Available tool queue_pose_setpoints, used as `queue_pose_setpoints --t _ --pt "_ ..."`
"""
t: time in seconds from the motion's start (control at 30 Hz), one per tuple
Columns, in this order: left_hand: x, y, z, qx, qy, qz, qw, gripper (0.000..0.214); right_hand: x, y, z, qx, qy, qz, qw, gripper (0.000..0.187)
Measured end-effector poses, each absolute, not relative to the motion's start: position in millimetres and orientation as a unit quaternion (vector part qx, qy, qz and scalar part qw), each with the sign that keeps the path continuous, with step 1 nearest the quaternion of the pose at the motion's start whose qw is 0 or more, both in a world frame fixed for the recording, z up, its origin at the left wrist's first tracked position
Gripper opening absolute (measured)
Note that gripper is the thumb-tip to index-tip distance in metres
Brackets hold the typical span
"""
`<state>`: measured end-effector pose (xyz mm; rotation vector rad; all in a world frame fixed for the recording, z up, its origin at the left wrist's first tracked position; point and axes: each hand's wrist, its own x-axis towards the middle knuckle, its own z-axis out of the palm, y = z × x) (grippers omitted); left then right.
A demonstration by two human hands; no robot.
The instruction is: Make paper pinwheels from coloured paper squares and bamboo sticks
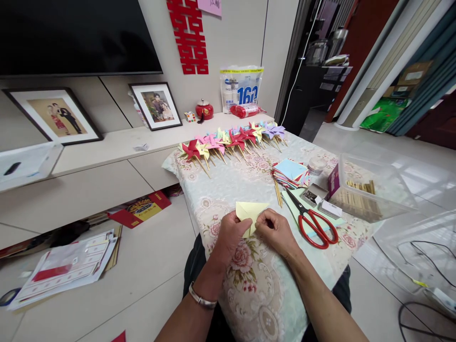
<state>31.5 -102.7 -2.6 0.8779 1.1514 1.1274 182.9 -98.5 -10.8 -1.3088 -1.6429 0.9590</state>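
Observation:
A pale yellow sheet of paper (250, 209) is between my two hands, just above the flowered tablecloth. My left hand (232, 232) pinches its left side, thumb across the front. At the lower right edge of the paper, my right hand (275, 230) has its fingers pressed together on it; the fingertips are partly hidden. Red-handled scissors (315, 221) lie to the right, on top of light green paper sheets (294, 204). Close by are thin wooden sticks (278, 192) and a stack of coloured paper squares (291, 172). Finished paper pinwheels (237, 138) on sticks lie along the far side.
A clear plastic box (370, 190) holding wooden sticks stands at the right, beside a small open box of metal pieces (313, 194) and a round clear container (317, 165). Behind the table runs a white cabinet (107, 161) with framed photos (156, 105) and a red pot (204, 110).

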Motion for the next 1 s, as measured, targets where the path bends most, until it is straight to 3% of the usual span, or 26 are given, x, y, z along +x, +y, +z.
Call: queue_pose_setpoints --t 0.57,0.67,0.77,0.87,1.0 --pt "33.1 -100.8 -8.0 0.411 0.530 0.480 0.565 0.023 183.3 -98.0 -12.3 -0.512 -0.643 0.391 0.414 0.012" --pt "28.6 -101.7 -2.8 0.398 0.503 0.470 0.606 0.024 185.7 -99.0 -10.7 -0.511 -0.616 0.393 0.452 0.017" --pt "17.8 -101.0 5.9 0.400 0.472 0.428 0.658 0.024 190.9 -98.8 -11.3 -0.509 -0.537 0.398 0.542 0.014" --pt "3.2 -96.4 12.3 0.437 0.472 0.370 0.671 0.021 196.3 -97.5 -12.9 -0.457 -0.480 0.451 0.598 0.033" --pt "-10.8 -85.9 16.6 0.520 0.468 0.269 0.662 0.018 197.5 -97.8 -10.5 -0.373 -0.476 0.585 0.540 0.052"
